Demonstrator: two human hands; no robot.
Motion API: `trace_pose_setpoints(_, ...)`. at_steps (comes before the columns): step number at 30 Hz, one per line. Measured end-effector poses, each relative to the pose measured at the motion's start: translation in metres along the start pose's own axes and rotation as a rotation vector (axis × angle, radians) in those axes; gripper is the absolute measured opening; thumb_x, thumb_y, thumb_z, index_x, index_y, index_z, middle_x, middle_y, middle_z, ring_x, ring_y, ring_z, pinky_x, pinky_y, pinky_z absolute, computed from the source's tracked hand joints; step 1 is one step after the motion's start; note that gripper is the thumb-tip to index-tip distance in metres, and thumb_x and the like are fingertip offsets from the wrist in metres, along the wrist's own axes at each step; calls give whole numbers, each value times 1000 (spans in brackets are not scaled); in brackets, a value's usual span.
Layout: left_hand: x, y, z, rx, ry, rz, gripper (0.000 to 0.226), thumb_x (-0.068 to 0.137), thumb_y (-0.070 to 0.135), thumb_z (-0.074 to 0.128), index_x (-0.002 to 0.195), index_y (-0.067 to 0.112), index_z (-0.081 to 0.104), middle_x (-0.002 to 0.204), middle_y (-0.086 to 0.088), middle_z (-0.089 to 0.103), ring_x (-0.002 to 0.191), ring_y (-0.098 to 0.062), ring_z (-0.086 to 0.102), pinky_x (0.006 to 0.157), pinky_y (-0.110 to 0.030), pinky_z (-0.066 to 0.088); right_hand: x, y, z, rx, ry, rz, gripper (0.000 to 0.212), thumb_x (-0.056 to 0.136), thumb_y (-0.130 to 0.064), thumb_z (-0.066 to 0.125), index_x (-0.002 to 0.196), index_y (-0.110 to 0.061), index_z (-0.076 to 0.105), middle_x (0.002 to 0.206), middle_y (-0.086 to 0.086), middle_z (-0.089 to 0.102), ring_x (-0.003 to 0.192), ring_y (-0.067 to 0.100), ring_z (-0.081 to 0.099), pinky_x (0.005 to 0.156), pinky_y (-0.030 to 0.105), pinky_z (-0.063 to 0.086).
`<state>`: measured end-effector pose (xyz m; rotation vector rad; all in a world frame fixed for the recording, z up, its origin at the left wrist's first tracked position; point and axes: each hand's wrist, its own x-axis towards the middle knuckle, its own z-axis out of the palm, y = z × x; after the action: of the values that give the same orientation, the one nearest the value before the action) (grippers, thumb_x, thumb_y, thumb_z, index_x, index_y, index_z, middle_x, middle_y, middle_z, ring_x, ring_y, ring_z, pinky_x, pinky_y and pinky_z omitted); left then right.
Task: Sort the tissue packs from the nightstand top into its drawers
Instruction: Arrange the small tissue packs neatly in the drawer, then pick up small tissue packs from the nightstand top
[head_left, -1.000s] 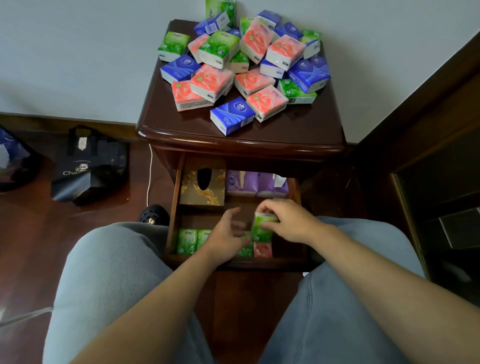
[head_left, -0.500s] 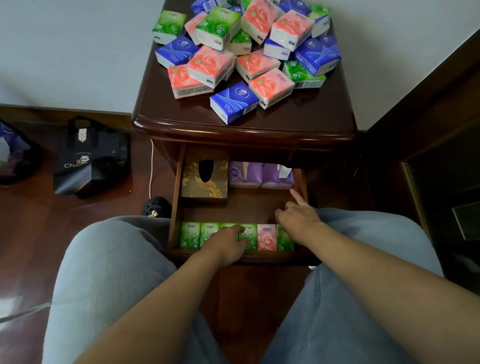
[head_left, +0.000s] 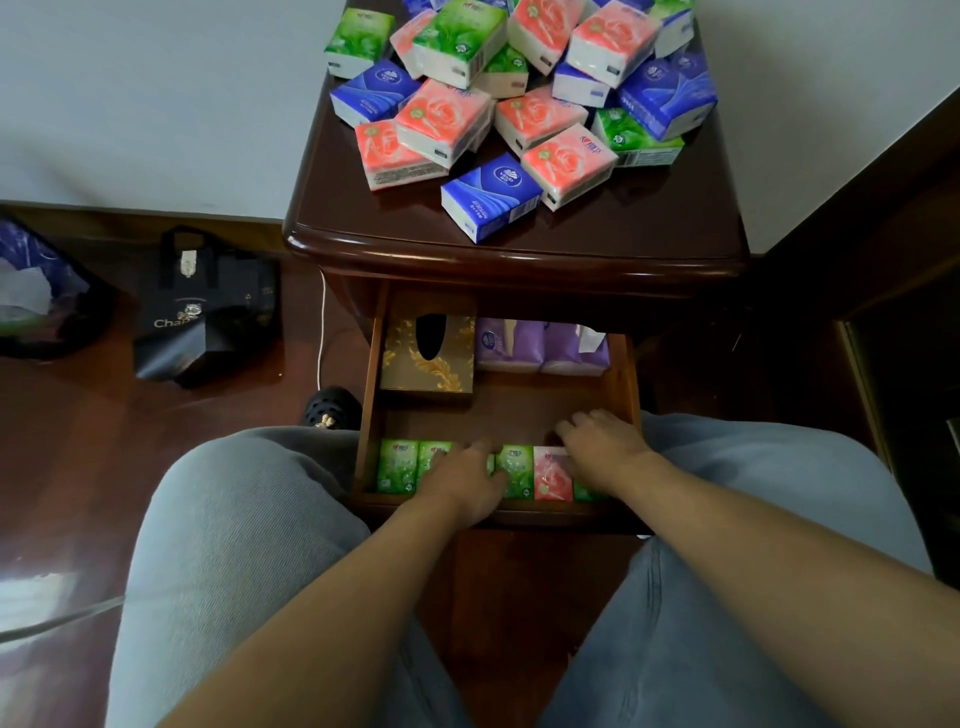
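Several green, pink and blue tissue packs (head_left: 524, 88) lie heaped on the dark wood nightstand top (head_left: 519, 234). Below it the top drawer (head_left: 371, 415) stands pulled out. A row of upright packs runs along its front: green packs (head_left: 397, 465) and one pink pack (head_left: 551, 475). My left hand (head_left: 460, 480) rests on the green packs in the middle of the row. My right hand (head_left: 597, 447) lies over the row's right end, its fingers bent down behind the packs. A green pack (head_left: 587, 491) shows under that wrist.
A gold tissue box (head_left: 428, 358) and purple packs (head_left: 540, 348) fill the drawer's back. My grey-trousered knees flank the drawer. A black bag (head_left: 202, 312), a white cable (head_left: 321, 332) and a black shoe (head_left: 332, 408) lie on the floor to the left. Dark furniture stands to the right.
A second ago my right hand held a green pack above the drawer; that pack now stands in the front row. Both hands have dropped onto the row and the right forefinger has lowered.
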<state>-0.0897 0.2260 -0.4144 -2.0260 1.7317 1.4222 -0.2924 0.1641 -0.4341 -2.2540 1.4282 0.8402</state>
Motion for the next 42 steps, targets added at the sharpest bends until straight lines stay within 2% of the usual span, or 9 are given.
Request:
trace_pose_setpoints(4,5,-1,-7,136,33,-96,60,104,49,42,160,34,25,170,-9,12,154,-46,5,123,-57,18,-3,-16,13,420,-23,0,58,103,-56,45,154,-29,36,151,5,37,139,31,39,111,50,42)
trace_pose_setpoints(9,10,-4,-6,175,-108,-195,62,106,56,32,163,43,13,174,-7,-3,154,-50,-15,124,-62,11,2,-23,20,387,-154,29,59,102,-67,32,155,-43,27,159,6,28,147,36,25,117,62,26)
trace_pose_setpoints(13,11,-4,-8,159,-125,-189,62,107,56,31,164,40,13,173,-12,-2,154,-51,-13,126,-61,10,5,-21,15,402,-183,41,63,101,-70,27,158,-45,24,164,8,25,150,38,21,120,60,23)
trace_pose_setpoints(20,-15,12,-29,-305,336,5,63,101,52,55,154,22,37,155,-11,37,139,-33,41,111,-48,44,-13,-28,-14,1016,329,91,73,99,-64,50,159,-33,23,159,4,33,147,23,33,117,42,33)
trace_pose_setpoints(25,-35,33,-80,-661,584,67,78,94,50,69,151,7,40,149,-15,43,137,-30,46,118,-45,38,-29,-17,-62,1437,739,396,85,93,-47,72,153,-5,29,144,15,48,128,23,55,106,29,43)
trace_pose_setpoints(28,-47,42,-111,-795,739,-2,97,87,52,77,156,1,32,156,-23,36,145,-34,34,120,-36,28,-38,-1,-93,1564,836,531,108,85,-57,76,159,-3,19,157,18,32,139,27,45,104,23,33)
trace_pose_setpoints(31,-52,47,-133,-767,760,-53,119,79,61,80,160,2,18,160,-23,26,148,-39,30,123,-45,28,-43,15,-114,1568,909,575,120,75,-68,80,160,-8,21,160,17,29,145,31,39,112,29,31)
trace_pose_setpoints(36,-41,44,-161,-807,754,-114,136,74,67,81,164,5,-1,167,-20,15,155,-38,20,126,-50,25,-36,24,-123,1616,905,610,124,61,-76,84,153,-14,28,152,10,39,140,27,46,111,31,35)
trace_pose_setpoints(42,-11,35,-174,-978,764,-125,146,57,66,93,164,18,7,166,-8,26,153,-30,29,123,-51,33,-19,22,-111,1560,988,601,117,65,-67,88,147,-12,26,148,10,37,141,26,42,119,36,35)
